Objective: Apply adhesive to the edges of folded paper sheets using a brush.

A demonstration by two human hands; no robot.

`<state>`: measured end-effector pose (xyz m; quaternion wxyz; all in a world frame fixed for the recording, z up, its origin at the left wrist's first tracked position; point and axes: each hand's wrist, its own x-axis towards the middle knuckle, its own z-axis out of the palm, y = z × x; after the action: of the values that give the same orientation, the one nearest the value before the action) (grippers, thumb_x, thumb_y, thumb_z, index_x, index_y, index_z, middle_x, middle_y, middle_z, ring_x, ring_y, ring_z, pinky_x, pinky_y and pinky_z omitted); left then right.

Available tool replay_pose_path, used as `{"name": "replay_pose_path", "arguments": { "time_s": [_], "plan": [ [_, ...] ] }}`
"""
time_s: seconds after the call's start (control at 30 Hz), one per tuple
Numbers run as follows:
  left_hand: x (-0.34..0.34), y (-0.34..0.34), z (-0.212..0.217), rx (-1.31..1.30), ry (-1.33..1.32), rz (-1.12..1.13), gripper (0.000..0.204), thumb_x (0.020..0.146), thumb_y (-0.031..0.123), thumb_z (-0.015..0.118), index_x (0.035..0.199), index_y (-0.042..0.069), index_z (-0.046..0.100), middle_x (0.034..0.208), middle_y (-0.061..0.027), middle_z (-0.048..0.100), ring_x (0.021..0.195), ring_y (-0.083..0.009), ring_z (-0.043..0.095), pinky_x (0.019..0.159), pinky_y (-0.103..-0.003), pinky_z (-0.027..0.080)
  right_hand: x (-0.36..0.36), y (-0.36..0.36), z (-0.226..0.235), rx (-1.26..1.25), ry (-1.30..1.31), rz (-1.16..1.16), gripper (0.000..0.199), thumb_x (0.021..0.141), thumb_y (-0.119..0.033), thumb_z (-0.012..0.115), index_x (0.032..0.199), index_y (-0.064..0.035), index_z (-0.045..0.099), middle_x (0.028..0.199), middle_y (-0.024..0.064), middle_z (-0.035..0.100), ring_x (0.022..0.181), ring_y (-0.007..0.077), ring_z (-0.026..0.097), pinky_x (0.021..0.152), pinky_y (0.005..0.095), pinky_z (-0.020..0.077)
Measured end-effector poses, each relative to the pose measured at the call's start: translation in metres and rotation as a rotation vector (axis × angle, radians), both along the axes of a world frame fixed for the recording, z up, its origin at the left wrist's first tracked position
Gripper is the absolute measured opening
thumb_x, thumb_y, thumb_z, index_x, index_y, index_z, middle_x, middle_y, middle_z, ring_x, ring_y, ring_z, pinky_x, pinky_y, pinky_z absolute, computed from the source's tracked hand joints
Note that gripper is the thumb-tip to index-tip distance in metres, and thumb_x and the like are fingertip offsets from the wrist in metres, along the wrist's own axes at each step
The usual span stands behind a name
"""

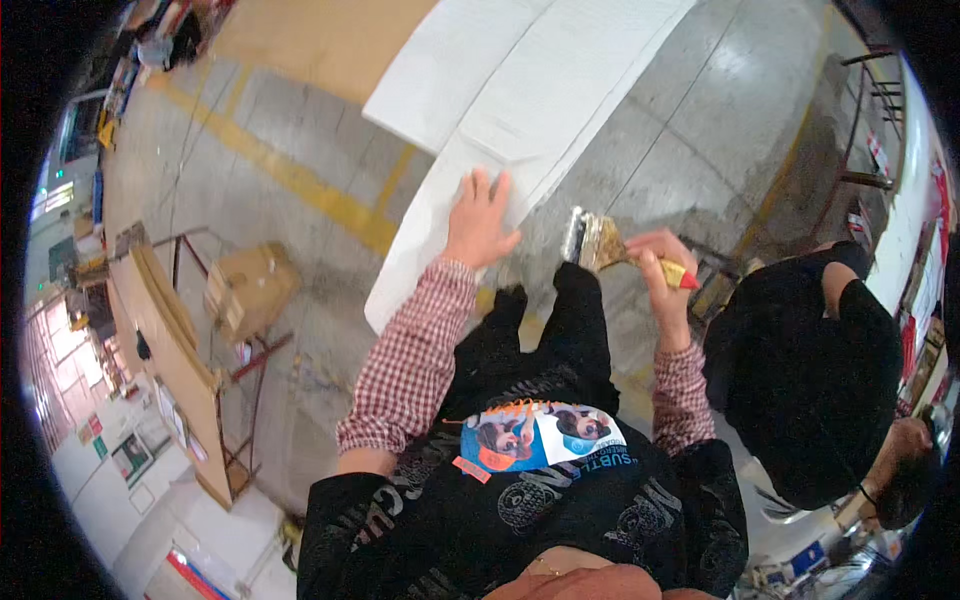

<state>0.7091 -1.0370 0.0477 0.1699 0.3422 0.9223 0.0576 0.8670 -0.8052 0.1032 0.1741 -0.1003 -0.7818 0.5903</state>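
My left hand [479, 222] lies flat with fingers spread on a white panel [430, 215] that stands on the concrete floor. My right hand [661, 262] grips the wooden handle of a wide paintbrush [598, 243], whose bristles point left, close to the panel's right edge. Both forearms wear red checked sleeves. A second white panel [450, 60] lies beside and behind the first. My black trousers and shoes show below the hands.
Another person in black [810, 370] bends over at my right. A cardboard box [250, 288] on a metal frame and a wooden board [170, 350] stand at the left. Yellow floor lines [290, 175] cross the concrete. Metal racks [870, 110] stand at the far right.
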Motion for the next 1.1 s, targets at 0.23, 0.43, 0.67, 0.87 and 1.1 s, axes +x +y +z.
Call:
{"name": "replay_pose_path", "arguments": {
  "time_s": [0.23,0.43,0.67,0.87,1.1],
  "plan": [
    [0.02,-0.013,-0.002,0.075,0.054,0.102,0.101,0.062,0.026,0.079,0.144,0.005,0.024,0.143,-0.0299,0.024,0.135,-0.0472,0.021,0.111,-0.049,0.023,-0.018,0.051,0.01,-0.557,0.206,-0.474,0.026,0.092,-0.019,0.051,0.078,-0.0001,0.061,0.085,0.0093,0.063,0.076,0.0179,0.059,0.068,0.0304,0.049],
    [0.025,-0.032,-0.003,0.105,0.111,0.119,0.106,0.06,0.03,0.082,0.144,0.002,0.023,0.146,-0.0308,0.019,0.136,-0.0489,0.016,0.111,-0.051,0.02,-0.077,0.114,0.028,-1.099,0.401,-0.597,0.035,0.097,-0.032,0.049,0.084,-0.0015,0.062,0.084,0.0102,0.064,0.071,0.0173,0.06,0.063,0.0306,0.0501],
    [0.057,-0.127,0.03,0.172,0.031,0.052,0.097,0.069,0.038,0.075,0.144,0.002,0.025,0.147,-0.0306,0.017,0.136,-0.0485,0.014,0.11,-0.056,0.017,-0.126,0.142,0.021,-1.224,0.309,-0.641,0.037,0.096,-0.035,0.051,0.086,-0.0015,0.062,0.084,0.0098,0.064,0.065,0.0158,0.059,0.058,0.0282,0.0492],
    [-0.062,-0.064,0.06,0.274,0.173,0.301,0.076,0.079,0.022,0.067,0.143,0.002,0.03,0.149,-0.0277,0.016,0.138,-0.0449,0.013,0.111,-0.054,0.014,-0.145,0.182,0.028,-1.297,0.181,-0.748,0.032,0.095,-0.032,0.053,0.089,-0.0016,0.061,0.083,0.0086,0.063,0.065,0.0152,0.058,0.056,0.0265,0.0492],
    [-0.284,0.257,0.047,0.74,0.226,-0.064,0.045,0.083,0.015,0.059,0.126,0.004,0.052,0.134,-0.016,0.047,0.128,-0.0362,0.038,0.107,-0.05,0.027,-0.19,0.298,0.023,-1.26,0.283,-0.79,0.022,0.093,-0.025,0.056,0.091,-0.0035,0.06,0.087,0.0077,0.063,0.065,0.0149,0.057,0.058,0.0259,0.0497]
  ]
}}
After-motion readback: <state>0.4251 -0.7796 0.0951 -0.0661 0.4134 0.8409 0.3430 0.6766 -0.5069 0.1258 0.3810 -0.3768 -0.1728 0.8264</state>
